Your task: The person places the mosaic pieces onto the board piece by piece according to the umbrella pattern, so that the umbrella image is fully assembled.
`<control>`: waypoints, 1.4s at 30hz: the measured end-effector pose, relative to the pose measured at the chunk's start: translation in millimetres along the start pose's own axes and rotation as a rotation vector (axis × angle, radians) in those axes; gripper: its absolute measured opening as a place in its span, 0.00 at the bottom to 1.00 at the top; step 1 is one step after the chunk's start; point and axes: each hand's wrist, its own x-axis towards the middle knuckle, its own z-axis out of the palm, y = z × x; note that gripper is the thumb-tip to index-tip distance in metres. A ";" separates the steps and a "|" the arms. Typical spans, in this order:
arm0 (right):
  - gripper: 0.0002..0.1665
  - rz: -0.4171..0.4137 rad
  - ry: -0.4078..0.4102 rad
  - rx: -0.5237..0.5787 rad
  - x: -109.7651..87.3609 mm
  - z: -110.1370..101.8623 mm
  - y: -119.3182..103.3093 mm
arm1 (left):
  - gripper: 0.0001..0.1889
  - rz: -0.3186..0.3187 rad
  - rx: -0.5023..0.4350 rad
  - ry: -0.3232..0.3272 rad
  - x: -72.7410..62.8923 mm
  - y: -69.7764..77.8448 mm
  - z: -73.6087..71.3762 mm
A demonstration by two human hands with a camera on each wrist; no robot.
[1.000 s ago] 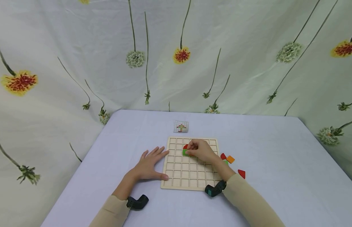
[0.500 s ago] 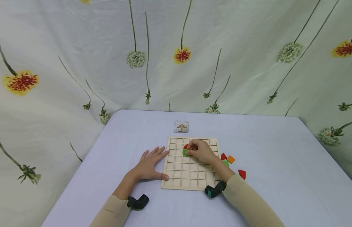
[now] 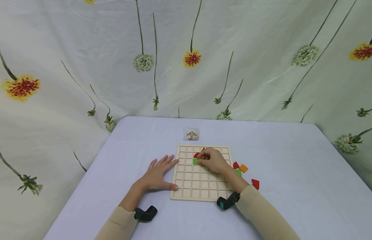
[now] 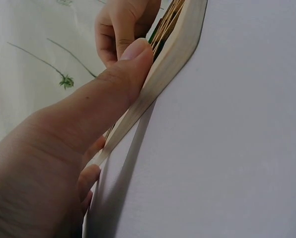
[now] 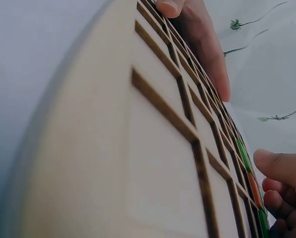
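A wooden grid board (image 3: 187, 184) lies flat on the table. My left hand (image 3: 157, 175) rests on its left edge, fingers spread and thumb on the lower left; the left wrist view shows the thumb (image 4: 115, 79) on the rim. My right hand (image 3: 214, 160) is over the board's upper part with fingers bent, thumb tip beside a green square tile (image 3: 196, 161). A red rounded tile (image 3: 196, 155) sits just above that square. Right wrist view: an orange tile (image 5: 254, 188) lies between green ones below the thumb. Whether the fingers pinch a tile is hidden.
Loose pieces lie right of the board: a red one (image 3: 236, 165), an orange square (image 3: 243, 168), a green one (image 3: 238, 172) and a red one (image 3: 255, 183). A pattern card (image 3: 191, 133) lies beyond the board. A flowered cloth (image 3: 249, 60) hangs behind the table.
My right fingers have shifted slightly right, uncovering more of the green square; a red tip now shows above that hand. The left hand and the board have stayed put.
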 end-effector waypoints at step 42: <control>0.08 0.154 0.137 -0.008 -66.8 -78.7 31.4 | 0.56 0.007 0.000 0.011 -0.5 1.3 -0.4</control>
